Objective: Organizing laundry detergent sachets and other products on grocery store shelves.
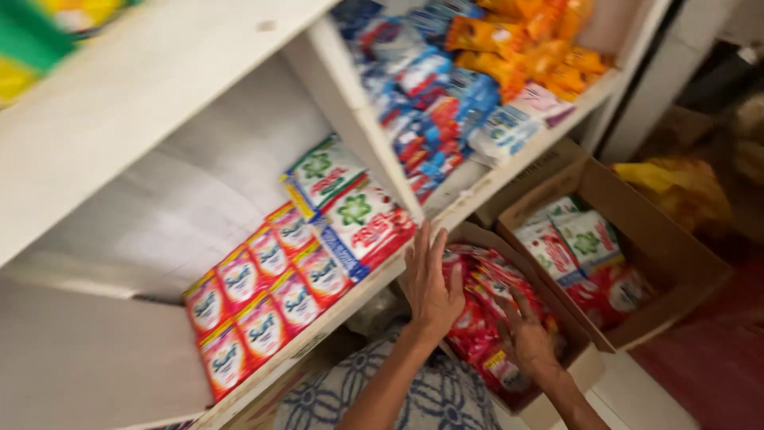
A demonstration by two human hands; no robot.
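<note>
Reaching into the nearer box, I have both hands down among red sachets. My left hand lies flat and open, fingers spread against the sachets' near edge, gripping nothing. My right hand presses on top of the pile, fingers loosely curled; I cannot tell whether its grip has closed on one. A second box beside it holds white-and-green and red packs. The shelf above carries red packets.
</note>
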